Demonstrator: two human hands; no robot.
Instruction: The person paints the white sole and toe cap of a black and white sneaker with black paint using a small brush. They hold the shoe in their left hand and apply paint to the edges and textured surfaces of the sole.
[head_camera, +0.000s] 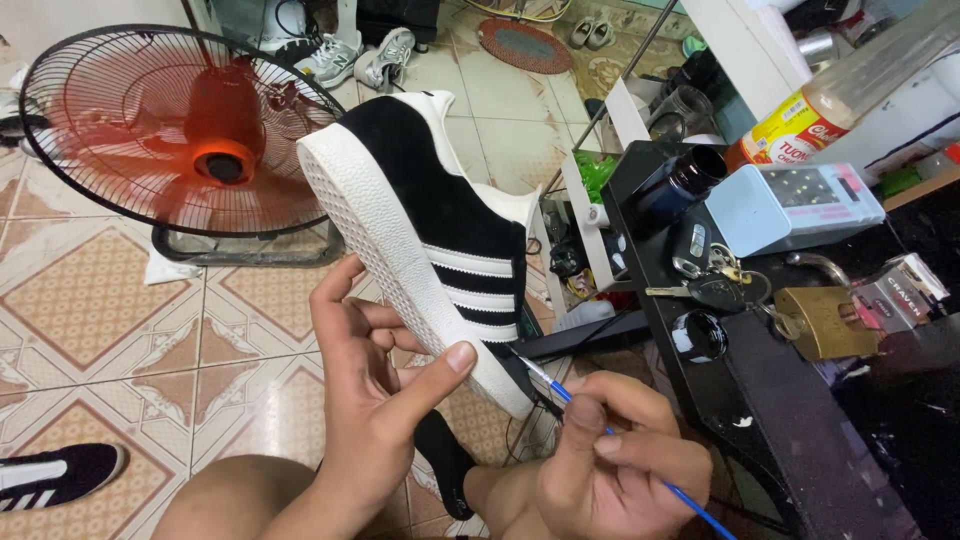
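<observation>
My left hand (375, 395) holds up a black suede sneaker (430, 215) with white stripes and a white rubber sole, thumb pressed on the sole's edge near the heel. The shoe is tilted, sole facing left, toe pointing away. My right hand (610, 465) pinches a thin blue-handled paintbrush (560, 392); its tip touches the heel end of the white sole. My bare knee is below the hands.
A red floor fan (180, 130) stands on the tiled floor at left. A matching black sneaker (55, 475) lies at bottom left. A black table (770, 420) at right carries keys (715, 285), a brass padlock (820, 320), a dark jar (675, 185), a small lid (698, 335) and a pale blue box (790, 205).
</observation>
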